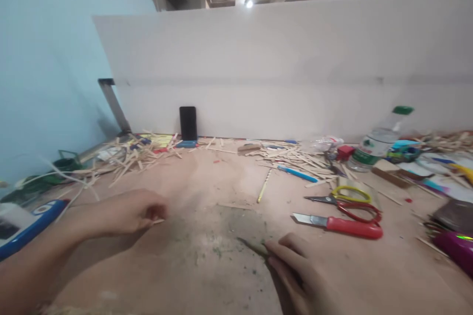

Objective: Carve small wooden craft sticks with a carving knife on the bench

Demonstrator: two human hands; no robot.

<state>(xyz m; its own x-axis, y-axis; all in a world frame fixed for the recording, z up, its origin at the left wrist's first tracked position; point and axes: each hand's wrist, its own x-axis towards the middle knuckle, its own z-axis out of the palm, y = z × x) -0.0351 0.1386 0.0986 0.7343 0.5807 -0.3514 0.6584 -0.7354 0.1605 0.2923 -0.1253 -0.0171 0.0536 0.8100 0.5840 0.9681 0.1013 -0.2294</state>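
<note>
My left hand [135, 211] rests low over the left part of the table, its fingers curled in a pinch on a short pale wooden stick [158, 221]. On the right, my right hand [295, 266] is closed around a slim tool [256, 246] with a dark pointed tip and an olive body. It looks like a small knife, but blur hides its exact kind. A thin wooden stick [236, 206] lies flat between the hands, just beyond the tool's tip. Dark crumbs and green specks dot the tabletop [207, 275] there.
Right of centre lie a red-handled cutter [351, 227], scissors [343, 202], a blue pen [297, 173] and a yellow pencil-like stick [264, 187]. Wooden sticks [295, 157] are heaped behind. A phone [188, 124] leans on the white board; a bottle [377, 145] stands at right.
</note>
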